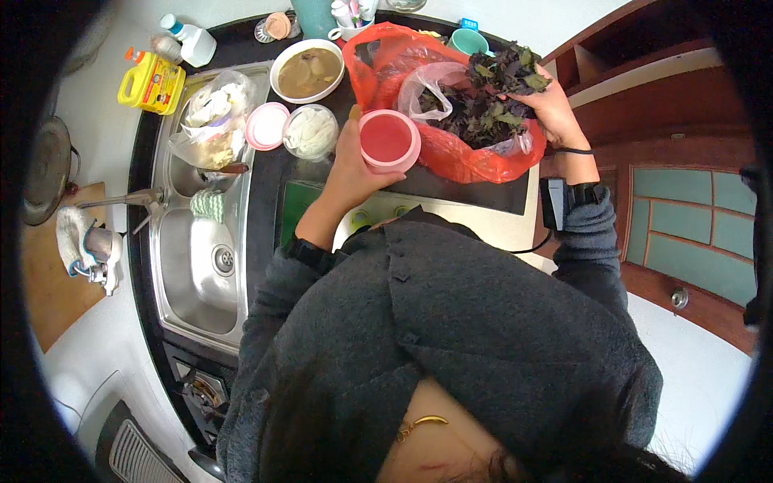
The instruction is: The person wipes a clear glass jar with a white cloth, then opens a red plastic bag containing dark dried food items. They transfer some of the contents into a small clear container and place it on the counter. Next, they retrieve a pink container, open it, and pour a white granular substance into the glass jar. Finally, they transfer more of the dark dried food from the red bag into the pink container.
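My left hand (356, 163) grips a pink round container (389, 140) by its side; its mouth faces up, and the inside looks pink. At the right, my right hand (546, 102) holds a bunch of dark purple-green leaves (510, 69) above the open bag. More of these leaves lie in a clear plastic bag (432, 84) within a red plastic bag (477, 169). Left of my left hand stands a clear round container (310, 133) with something whitish in it. Beside it lies a pink-rimmed white lid (267, 126).
Behind the containers is a white bowl of brownish liquid (308, 70). To the left are a double steel sink (193, 290), a filled plastic bag (217, 121), a yellow detergent bottle (154, 83) and a white bottle (196, 45). A teal cup (469, 42) stands behind the red bag.
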Demonstrator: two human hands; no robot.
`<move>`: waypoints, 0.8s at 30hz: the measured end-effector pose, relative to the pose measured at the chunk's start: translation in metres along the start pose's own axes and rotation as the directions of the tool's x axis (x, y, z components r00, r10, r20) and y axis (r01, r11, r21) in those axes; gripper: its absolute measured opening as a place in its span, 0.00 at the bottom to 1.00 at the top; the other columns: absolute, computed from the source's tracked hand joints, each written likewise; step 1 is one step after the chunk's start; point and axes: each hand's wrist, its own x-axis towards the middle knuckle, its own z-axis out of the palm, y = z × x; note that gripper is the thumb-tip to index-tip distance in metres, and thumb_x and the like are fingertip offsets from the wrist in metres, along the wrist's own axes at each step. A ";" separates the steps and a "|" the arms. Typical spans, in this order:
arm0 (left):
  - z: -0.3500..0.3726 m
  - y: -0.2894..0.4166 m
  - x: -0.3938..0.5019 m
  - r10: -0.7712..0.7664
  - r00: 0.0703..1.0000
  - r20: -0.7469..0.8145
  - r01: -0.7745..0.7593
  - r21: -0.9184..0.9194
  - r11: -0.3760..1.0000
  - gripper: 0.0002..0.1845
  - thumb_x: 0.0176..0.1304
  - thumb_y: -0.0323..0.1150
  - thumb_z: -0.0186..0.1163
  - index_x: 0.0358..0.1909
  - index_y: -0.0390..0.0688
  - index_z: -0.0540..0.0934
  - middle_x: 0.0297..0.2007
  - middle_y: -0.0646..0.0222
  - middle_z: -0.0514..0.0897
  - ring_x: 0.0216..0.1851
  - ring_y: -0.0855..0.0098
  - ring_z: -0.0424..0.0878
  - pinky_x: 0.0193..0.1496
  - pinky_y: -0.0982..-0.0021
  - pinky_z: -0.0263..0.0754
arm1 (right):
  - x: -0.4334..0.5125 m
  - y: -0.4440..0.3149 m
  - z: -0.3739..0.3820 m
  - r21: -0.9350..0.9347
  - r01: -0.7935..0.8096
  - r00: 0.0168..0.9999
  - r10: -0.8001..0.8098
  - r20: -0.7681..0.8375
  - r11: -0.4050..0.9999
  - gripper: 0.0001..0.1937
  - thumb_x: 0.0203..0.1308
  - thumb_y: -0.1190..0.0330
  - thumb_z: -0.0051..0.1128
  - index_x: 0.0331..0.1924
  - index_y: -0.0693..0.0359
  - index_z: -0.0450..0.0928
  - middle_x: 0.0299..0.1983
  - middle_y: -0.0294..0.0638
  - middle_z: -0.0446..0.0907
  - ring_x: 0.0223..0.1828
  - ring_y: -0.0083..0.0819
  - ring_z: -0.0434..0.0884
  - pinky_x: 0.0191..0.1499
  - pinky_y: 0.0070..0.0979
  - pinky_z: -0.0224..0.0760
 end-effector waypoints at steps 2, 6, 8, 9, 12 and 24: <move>-0.003 0.001 0.002 -0.009 1.000 -0.007 0.009 -0.021 1.000 0.64 0.28 0.40 0.79 0.67 0.32 0.48 0.60 0.54 0.62 0.62 0.55 0.61 0.64 0.61 0.57 | -0.002 -0.006 0.003 0.006 0.013 1.000 -0.013 0.018 1.000 0.22 0.52 0.83 0.55 0.54 0.65 0.70 0.40 0.42 0.81 0.39 0.28 0.82 0.45 0.25 0.77; -0.015 0.004 0.017 0.020 0.998 -0.061 -0.022 -0.031 0.999 0.61 0.32 0.41 0.78 0.67 0.34 0.51 0.62 0.54 0.61 0.64 0.56 0.60 0.65 0.62 0.57 | -0.005 -0.014 0.009 0.111 -0.061 0.998 0.060 0.013 0.992 0.20 0.52 0.83 0.54 0.52 0.68 0.70 0.40 0.43 0.81 0.38 0.31 0.82 0.46 0.27 0.77; -0.023 0.009 0.031 0.087 0.992 -0.090 -0.093 -0.071 0.993 0.58 0.34 0.43 0.77 0.66 0.35 0.54 0.62 0.53 0.62 0.64 0.57 0.60 0.65 0.62 0.56 | -0.007 -0.020 0.013 0.135 -0.064 0.998 0.061 0.027 0.989 0.19 0.52 0.84 0.53 0.51 0.72 0.69 0.40 0.46 0.80 0.38 0.33 0.82 0.46 0.27 0.77; -0.028 0.013 0.037 0.097 0.990 -0.103 -0.108 -0.108 0.988 0.56 0.35 0.44 0.76 0.66 0.35 0.55 0.62 0.53 0.62 0.65 0.57 0.61 0.66 0.62 0.56 | -0.009 -0.024 0.016 0.178 -0.033 0.998 0.023 0.058 0.984 0.19 0.52 0.84 0.53 0.51 0.72 0.69 0.40 0.47 0.80 0.38 0.33 0.82 0.45 0.27 0.78; -0.034 0.027 0.058 0.019 0.990 -0.141 -0.080 -0.442 0.894 0.34 0.59 0.42 0.59 0.63 0.36 0.61 0.60 0.57 0.68 0.63 0.62 0.65 0.65 0.61 0.58 | -0.011 -0.035 0.033 0.193 -0.012 0.991 -0.015 0.136 0.981 0.20 0.51 0.84 0.54 0.51 0.71 0.69 0.42 0.46 0.80 0.39 0.35 0.82 0.44 0.30 0.78; -0.017 0.038 0.051 -0.370 0.926 0.073 0.219 -0.903 0.370 0.24 0.71 0.45 0.42 0.53 0.35 0.74 0.49 0.64 0.78 0.51 0.71 0.74 0.59 0.70 0.64 | 0.005 -0.004 0.135 -0.056 0.080 0.956 -0.061 0.286 0.995 0.24 0.44 0.80 0.62 0.51 0.65 0.74 0.43 0.38 0.81 0.45 0.25 0.78 0.50 0.24 0.72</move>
